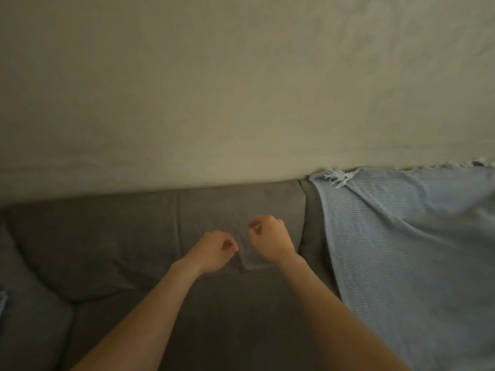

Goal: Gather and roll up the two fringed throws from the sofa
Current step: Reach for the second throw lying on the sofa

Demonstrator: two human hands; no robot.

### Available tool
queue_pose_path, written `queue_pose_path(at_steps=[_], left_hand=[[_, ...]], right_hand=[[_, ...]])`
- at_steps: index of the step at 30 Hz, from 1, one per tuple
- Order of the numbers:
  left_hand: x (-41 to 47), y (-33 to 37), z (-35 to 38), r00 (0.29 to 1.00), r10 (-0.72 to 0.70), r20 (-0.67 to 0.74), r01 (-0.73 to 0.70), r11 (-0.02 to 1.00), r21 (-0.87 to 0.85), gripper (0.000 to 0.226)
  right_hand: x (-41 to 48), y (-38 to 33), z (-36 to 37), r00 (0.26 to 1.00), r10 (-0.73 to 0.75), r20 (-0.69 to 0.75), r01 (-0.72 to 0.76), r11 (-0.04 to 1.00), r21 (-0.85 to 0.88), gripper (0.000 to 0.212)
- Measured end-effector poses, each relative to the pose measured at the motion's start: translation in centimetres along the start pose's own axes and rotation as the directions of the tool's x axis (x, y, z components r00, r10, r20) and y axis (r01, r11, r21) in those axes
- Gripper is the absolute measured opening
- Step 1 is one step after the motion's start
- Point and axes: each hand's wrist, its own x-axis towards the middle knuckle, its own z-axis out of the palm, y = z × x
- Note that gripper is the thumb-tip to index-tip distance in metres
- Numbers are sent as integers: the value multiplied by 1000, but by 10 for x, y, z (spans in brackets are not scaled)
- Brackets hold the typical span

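A light blue striped throw (407, 250) with a white fringe along its top edge hangs over the right part of the grey sofa (101, 245), covering backrest and seat. My left hand (214, 251) and my right hand (270, 238) hover close together in front of the bare grey back cushion, left of the throw. Both hands have loosely curled fingers and hold nothing. A sliver of blue fabric (2, 303) shows at the far left edge; I cannot tell whether it is the second throw.
A plain beige wall (241, 89) rises behind the sofa. The sofa's grey seat and back cushions fill the left and middle of the view.
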Motion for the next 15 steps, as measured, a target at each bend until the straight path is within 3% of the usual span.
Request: queue_pose_path(at_steps=[5, 10, 15], left_hand=[[35, 22, 25, 992, 83, 98, -83, 997, 1, 18], [57, 41, 58, 987, 69, 143, -63, 997, -44, 23], [60, 72, 90, 982, 51, 181, -43, 998, -47, 20]], right_hand=[[-7, 25, -12, 994, 89, -66, -89, 996, 5, 35], [-16, 70, -26, 985, 149, -84, -153, 987, -41, 39], [-15, 122, -58, 965, 206, -162, -211, 978, -9, 26]])
